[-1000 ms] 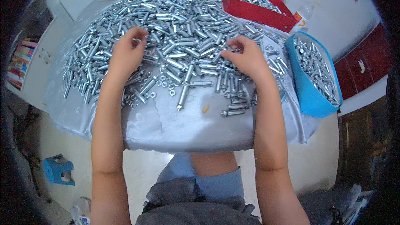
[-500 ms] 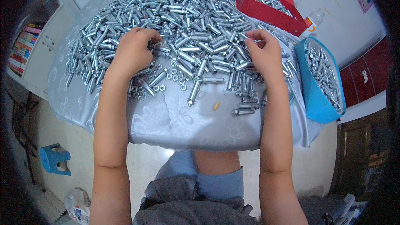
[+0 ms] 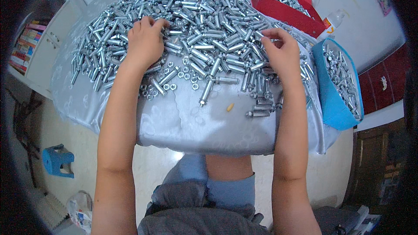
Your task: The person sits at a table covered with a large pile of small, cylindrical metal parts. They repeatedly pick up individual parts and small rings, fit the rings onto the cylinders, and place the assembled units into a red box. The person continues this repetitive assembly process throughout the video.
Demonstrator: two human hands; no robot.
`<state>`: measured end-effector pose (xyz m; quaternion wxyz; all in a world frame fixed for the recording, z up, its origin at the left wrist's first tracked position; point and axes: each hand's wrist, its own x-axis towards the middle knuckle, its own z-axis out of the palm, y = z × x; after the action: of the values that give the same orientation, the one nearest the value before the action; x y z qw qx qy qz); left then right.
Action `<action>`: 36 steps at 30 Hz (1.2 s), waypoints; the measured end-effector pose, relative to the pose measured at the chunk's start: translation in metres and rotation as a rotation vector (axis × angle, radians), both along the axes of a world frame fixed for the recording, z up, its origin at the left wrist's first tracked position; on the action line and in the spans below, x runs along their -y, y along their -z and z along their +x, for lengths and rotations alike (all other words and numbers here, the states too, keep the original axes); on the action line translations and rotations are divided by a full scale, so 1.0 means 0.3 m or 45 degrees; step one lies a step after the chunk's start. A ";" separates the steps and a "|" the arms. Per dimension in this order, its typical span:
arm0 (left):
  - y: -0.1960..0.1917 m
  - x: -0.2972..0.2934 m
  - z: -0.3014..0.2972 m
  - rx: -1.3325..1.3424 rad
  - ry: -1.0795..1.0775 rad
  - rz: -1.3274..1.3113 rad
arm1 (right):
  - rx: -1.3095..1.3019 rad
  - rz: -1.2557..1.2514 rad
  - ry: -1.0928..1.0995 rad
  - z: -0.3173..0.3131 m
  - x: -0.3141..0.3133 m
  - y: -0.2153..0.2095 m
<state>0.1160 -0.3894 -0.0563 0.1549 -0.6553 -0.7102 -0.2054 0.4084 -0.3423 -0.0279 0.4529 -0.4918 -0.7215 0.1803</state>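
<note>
A large heap of silvery sleeve anchor bolts [image 3: 202, 54] covers much of the table. My left hand [image 3: 147, 45] lies over the heap's left-centre part, knuckles up and fingers apart; their tips dip among the bolts and are partly hidden. Toward the heap's right side, my right hand [image 3: 283, 54] curls thumb and forefinger together around the end of an anchor bolt [image 3: 258, 34]. Loose hex nuts [image 3: 187, 76] are scattered just nearer than my left hand. A few anchor bolts [image 3: 260, 113] lie apart from the heap, near my right forearm.
A red box [image 3: 283, 12] of bolts stands at the far right. Closer, a blue bin [image 3: 337, 115] holds more. Between them is a white bottle [image 3: 334, 18]. A small yellow piece [image 3: 230, 107] lies on the silvery tablecloth [image 3: 183, 124]. A blue stool [image 3: 58, 161] stands on the floor at left.
My left hand has moved farther into the heap and slightly right, its fingers spreading. My right hand keeps nearly the same place and pose. The whole view has shifted slightly.
</note>
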 end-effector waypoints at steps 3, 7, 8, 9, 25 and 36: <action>0.006 -0.002 -0.016 0.033 0.016 0.052 | 0.000 -0.001 0.045 0.008 0.004 -0.012; -0.005 0.002 -0.034 0.259 0.065 0.113 | -0.018 -0.004 0.050 0.011 -0.002 -0.009; -0.008 0.002 -0.036 0.338 0.055 0.096 | -0.026 -0.019 0.051 0.008 -0.003 -0.009; -0.008 -0.001 -0.035 0.252 0.056 0.105 | -0.038 -0.013 0.048 0.011 -0.004 -0.007; 0.023 0.508 -0.161 1.192 0.024 0.513 | -0.064 0.003 0.017 0.019 -0.001 -0.025; 0.007 0.581 -0.086 0.519 -0.018 0.064 | 0.017 0.026 -0.083 0.016 0.006 -0.029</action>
<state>0.0902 -0.5636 -0.0585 0.0257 -0.5913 -0.7261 -0.3501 0.4133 -0.3441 -0.0192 0.4471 -0.4644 -0.7420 0.1844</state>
